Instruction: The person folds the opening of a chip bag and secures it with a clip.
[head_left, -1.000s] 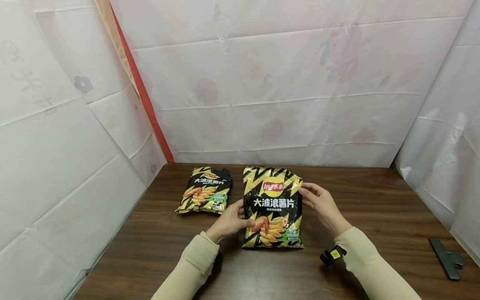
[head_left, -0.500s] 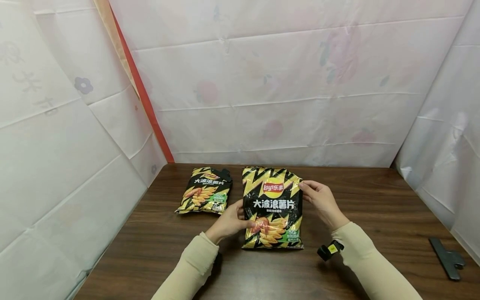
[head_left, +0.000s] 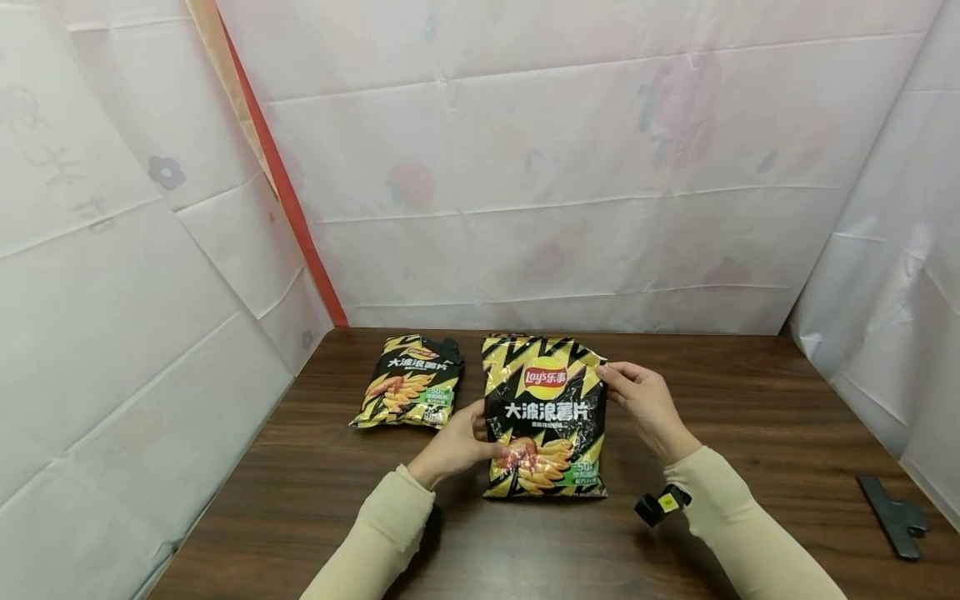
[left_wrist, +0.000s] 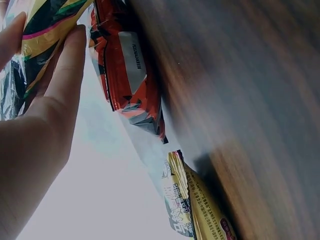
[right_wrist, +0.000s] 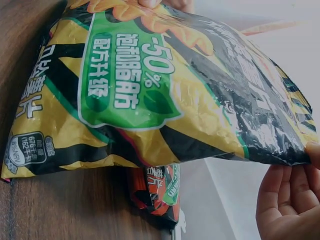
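A black-and-yellow bag of potato chips (head_left: 543,414) stands upright on the table, front facing me. My left hand (head_left: 459,442) grips its left side low down, thumb on the front and fingers behind. At the upper right edge my right hand (head_left: 647,407) pinches the bag between thumb and fingers. In the right wrist view, the bag's lower corner (right_wrist: 60,160) rests near the tabletop, with the right hand (right_wrist: 292,200) at its edge. A matching smaller-looking chip bag (head_left: 408,387) lies to the left, a black clip (head_left: 444,350) on its upper right corner.
A loose black clip (head_left: 892,517) lies on the brown wooden table (head_left: 750,417) near its right edge. Behind the held bag is a red chip bag (left_wrist: 125,65), mostly hidden in the head view. White patterned sheets (head_left: 525,167) wall the table's back and sides.
My right hand has moved slightly up the bag's right edge, and its fingers now pinch near the upper corner. The bag's top has shifted a little left. The left hand stays about the same.
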